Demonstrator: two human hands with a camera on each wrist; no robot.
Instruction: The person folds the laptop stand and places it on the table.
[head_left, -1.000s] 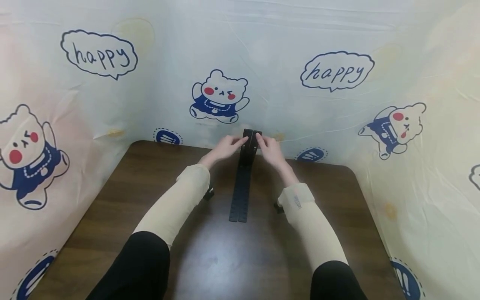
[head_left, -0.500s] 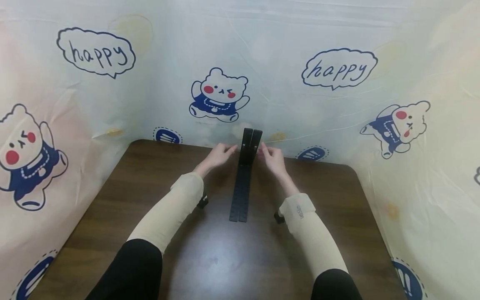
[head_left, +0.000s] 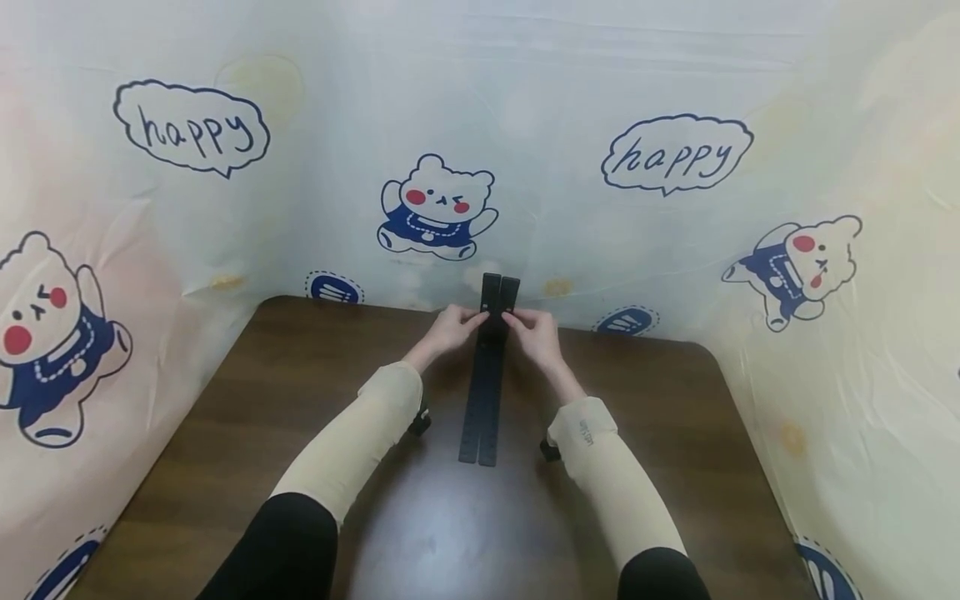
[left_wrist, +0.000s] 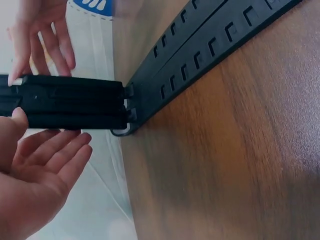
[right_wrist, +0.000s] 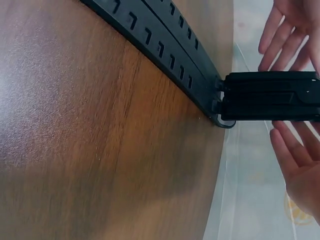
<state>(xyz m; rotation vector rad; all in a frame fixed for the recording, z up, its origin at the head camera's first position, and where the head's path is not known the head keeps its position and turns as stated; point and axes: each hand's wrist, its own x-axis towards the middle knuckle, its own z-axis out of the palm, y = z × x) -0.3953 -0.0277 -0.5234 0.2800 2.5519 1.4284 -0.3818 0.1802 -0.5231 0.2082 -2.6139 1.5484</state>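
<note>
A black hinged folding stand stands near the table's far edge. Its long notched base (head_left: 482,408) lies along the table toward me, split lengthwise into two strips. From the far end rises the upright part (head_left: 491,290), also two strips side by side. My left hand (head_left: 450,329) pinches the upright's left edge, thumb on the front face. On the opposite edge my right hand (head_left: 538,337) pinches likewise. The left wrist view shows both thumbs on the upright panel (left_wrist: 75,102), with fingers extended behind it. Hinge joints (right_wrist: 218,97) link panel and base in the right wrist view.
The brown wooden table (head_left: 240,467) spreads out around the stand. A pale cloth (head_left: 555,75) printed with bears and "happy" bubbles hangs behind and at both sides. Small black devices (head_left: 422,419) are partly visible under the cream sleeves.
Both hands slid down from the upright's top, stood apart at its sides half a second ago, and now pinch it lower. The head view has tilted slightly up; the stand stays in place.
</note>
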